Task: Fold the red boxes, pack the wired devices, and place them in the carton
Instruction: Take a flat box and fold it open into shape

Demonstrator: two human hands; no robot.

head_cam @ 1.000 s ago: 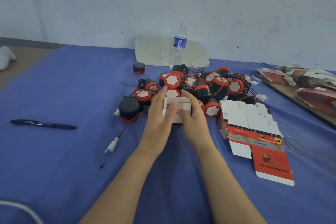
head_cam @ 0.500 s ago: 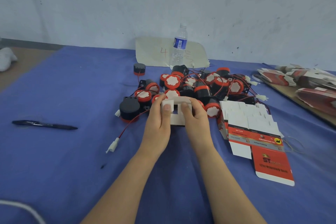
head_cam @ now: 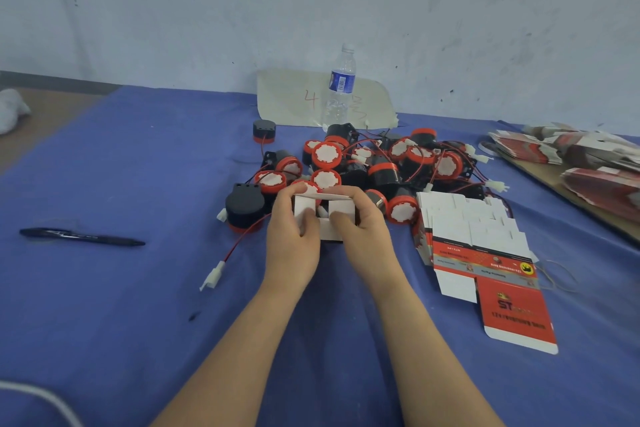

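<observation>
The left hand (head_cam: 294,241) and right hand (head_cam: 363,236) both grip a small box (head_cam: 343,210) between them, fingers curled over its far side and thumbs on the near face, just above the tabletop (head_cam: 138,288). A second ago the left fingers lay straight along the box's side with one white flap standing up. Half a second ago both thumbs sat on the flaps. Now the two white side flaps are turned towards each other with a dark gap between them, and the top flap lies almost flat over them. The hands have barely shifted from their spot in front of the pile. Only the white inner faces of the box show; its red print cannot be seen. Directly behind it, partly hidden by the fingers, lies the heap of wired devices (head_cam: 367,166), black bodies with red rims and white round faces, their red and black wires tangled. A red wire runs out from the heap past the left hand to a white connector (head_cam: 216,276). One black device (head_cam: 265,131) stands apart at the back left. To the right of the right hand lies a fanned stack of flat red boxes (head_cam: 485,253), print up on the nearest. Further right, more flat boxes (head_cam: 588,163) are piled on a board. A water bottle (head_cam: 341,87) stands behind the heap on a paper sheet (head_cam: 294,97) marked 4. A black pen (head_cam: 83,236) lies well to the left.
</observation>
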